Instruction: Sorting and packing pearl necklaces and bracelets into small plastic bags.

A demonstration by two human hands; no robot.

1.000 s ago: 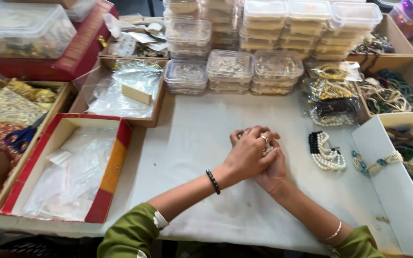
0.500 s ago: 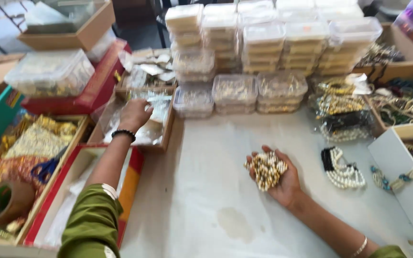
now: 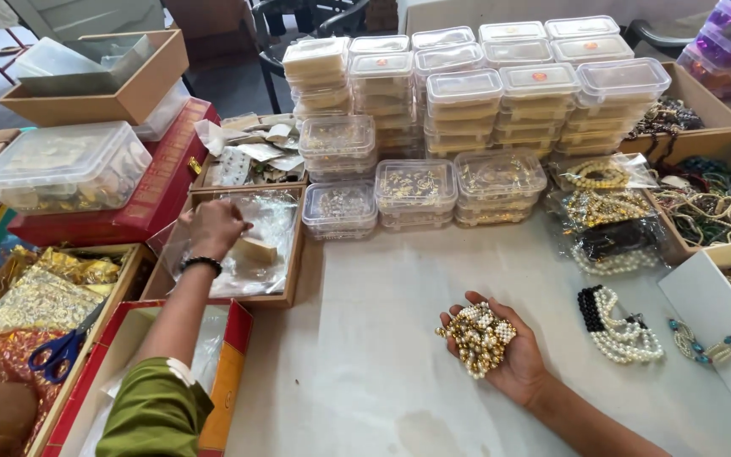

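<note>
Left hand (image 3: pixel 213 227): arm stretched forward and to the left, green sleeve at the elbow, black band at the wrist. The hand sits back-up over a shallow wooden tray (image 3: pixel 294 254) lined with clear plastic bags (image 3: pixel 268 222). Fingers curled down onto the plastic; whether they pinch a bag cannot be told, since the fingertips are hidden under the hand. A small tan block (image 3: pixel 257 251) lies in the tray just beside the hand.

Right hand (image 3: pixel 505 351): forearm enters from the lower right, palm turned up, resting low over the white table (image 3: pixel 365 364). Fingers loosely cupped, half open, cradling a bead bundle (image 3: pixel 477 335).

Bead bundle: a bunched heap of strands, white pearl-like beads mixed with gold ones, piled in the palm and spilling a little over the fingers toward the left. It rests in the hand only, not on the table.

Around: a black-and-white necklace (image 3: pixel 615 326) lies on the table near the right hand, apart from it. Stacks of lidded clear boxes (image 3: pixel 467 110) stand behind, across the table's far side. Blue-handled scissors (image 3: pixel 61 347) lie in a tray at far left, on gold and red foil. A red carton (image 3: pixel 230 372) with more plastic sits under the left forearm
</note>
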